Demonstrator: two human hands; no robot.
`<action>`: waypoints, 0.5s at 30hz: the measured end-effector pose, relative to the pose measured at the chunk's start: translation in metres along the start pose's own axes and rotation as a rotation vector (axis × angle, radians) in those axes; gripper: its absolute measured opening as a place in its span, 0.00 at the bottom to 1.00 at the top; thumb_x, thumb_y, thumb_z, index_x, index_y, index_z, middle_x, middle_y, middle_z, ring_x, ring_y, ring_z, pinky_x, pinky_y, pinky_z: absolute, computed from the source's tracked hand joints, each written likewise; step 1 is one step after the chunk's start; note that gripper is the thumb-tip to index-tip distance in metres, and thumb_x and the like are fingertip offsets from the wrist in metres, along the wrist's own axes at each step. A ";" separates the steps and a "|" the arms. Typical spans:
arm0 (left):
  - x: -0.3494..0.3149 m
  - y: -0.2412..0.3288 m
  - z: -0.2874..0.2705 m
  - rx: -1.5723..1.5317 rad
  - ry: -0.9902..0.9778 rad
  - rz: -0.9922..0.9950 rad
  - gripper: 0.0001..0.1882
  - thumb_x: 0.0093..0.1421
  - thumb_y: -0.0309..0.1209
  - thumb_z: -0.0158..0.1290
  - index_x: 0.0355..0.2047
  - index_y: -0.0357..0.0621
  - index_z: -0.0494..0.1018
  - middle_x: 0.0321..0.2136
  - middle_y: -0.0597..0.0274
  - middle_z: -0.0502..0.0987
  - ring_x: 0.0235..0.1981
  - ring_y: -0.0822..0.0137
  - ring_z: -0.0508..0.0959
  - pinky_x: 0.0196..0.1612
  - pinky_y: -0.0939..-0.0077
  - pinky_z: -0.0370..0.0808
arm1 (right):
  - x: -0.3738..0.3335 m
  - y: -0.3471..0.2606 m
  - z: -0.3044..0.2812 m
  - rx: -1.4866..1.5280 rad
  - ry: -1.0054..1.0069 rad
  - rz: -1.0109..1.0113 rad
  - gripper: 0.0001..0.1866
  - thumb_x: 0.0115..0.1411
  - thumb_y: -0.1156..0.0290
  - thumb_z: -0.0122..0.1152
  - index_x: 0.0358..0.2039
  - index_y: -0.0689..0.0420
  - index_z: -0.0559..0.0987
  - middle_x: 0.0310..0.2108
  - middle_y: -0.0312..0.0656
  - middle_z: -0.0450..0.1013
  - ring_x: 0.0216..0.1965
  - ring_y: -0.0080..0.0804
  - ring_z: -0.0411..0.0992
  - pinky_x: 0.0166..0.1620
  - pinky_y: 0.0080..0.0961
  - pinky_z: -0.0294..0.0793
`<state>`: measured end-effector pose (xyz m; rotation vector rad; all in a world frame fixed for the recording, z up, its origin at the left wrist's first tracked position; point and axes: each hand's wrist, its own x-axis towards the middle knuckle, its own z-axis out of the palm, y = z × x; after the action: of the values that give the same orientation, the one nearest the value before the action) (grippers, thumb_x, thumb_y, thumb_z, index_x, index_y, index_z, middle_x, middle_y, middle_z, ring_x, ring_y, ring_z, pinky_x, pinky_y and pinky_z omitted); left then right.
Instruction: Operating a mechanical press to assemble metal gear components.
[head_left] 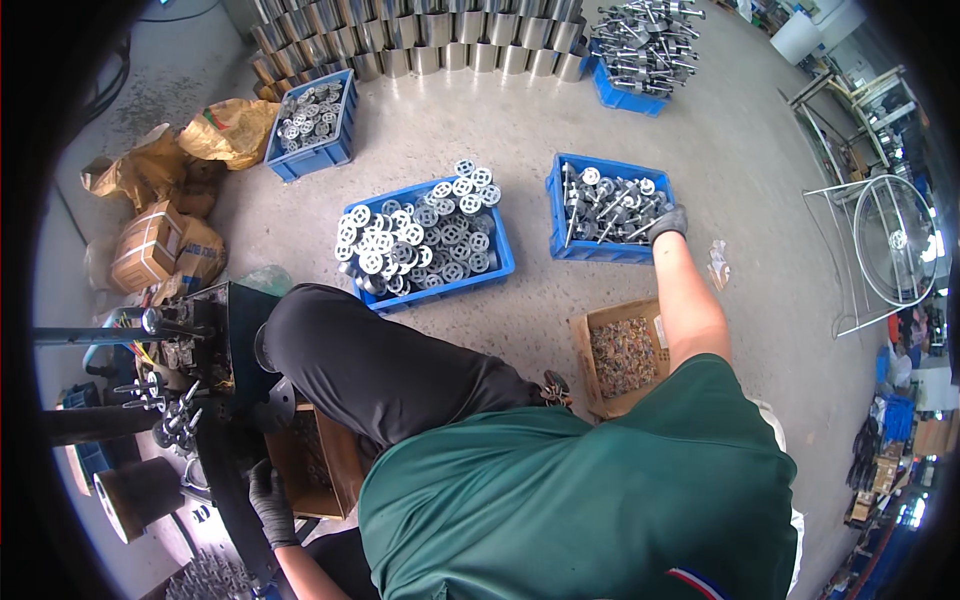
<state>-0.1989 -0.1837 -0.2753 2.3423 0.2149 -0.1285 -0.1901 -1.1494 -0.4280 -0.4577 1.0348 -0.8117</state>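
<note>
Metal parts with rods [603, 208] fill a blue bin [605, 252] right of centre in the head view; the gloved right hand [669, 222] is at its right edge, fingers hidden, so whether it grips one I cannot tell; the gloved left hand [270, 503] is beside a cardboard box [347, 466], its hold likewise unclear

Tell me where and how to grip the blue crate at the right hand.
Hold the blue crate by the rims of its short left and right ends, likely best from above and outside, one hand each. It is longer left to right, and the metal parts heaped inside leave mainly the rim to grasp. The right hand is at its right end.
</note>
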 end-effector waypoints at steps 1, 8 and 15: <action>0.010 0.002 0.010 -0.026 -0.026 0.023 0.13 0.66 0.23 0.55 0.51 0.37 0.76 0.43 0.62 0.79 0.45 0.70 0.76 0.53 0.73 0.73 | 0.009 -0.028 -0.013 0.010 0.008 -0.041 0.17 0.65 0.60 0.41 0.34 0.49 0.80 0.32 0.39 0.78 0.29 0.39 0.75 0.33 0.42 0.76; 0.038 0.002 0.049 -0.013 -0.103 0.098 0.12 0.65 0.20 0.54 0.49 0.37 0.76 0.41 0.60 0.80 0.43 0.68 0.77 0.53 0.73 0.73 | 0.072 -0.021 -0.044 0.089 -0.253 0.163 0.16 0.65 0.59 0.43 0.44 0.51 0.76 0.44 0.46 0.72 0.45 0.44 0.70 0.48 0.53 0.72; 0.040 -0.003 0.060 -0.077 -0.113 0.095 0.12 0.65 0.19 0.52 0.48 0.37 0.76 0.40 0.60 0.80 0.42 0.68 0.78 0.52 0.73 0.74 | 0.098 -0.003 -0.009 0.201 -0.149 0.277 0.13 0.65 0.61 0.45 0.33 0.52 0.77 0.31 0.43 0.76 0.32 0.44 0.74 0.35 0.45 0.74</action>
<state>-0.1622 -0.2198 -0.3263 2.2565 0.0515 -0.2013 -0.1735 -1.2272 -0.4865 -0.1941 0.8462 -0.6158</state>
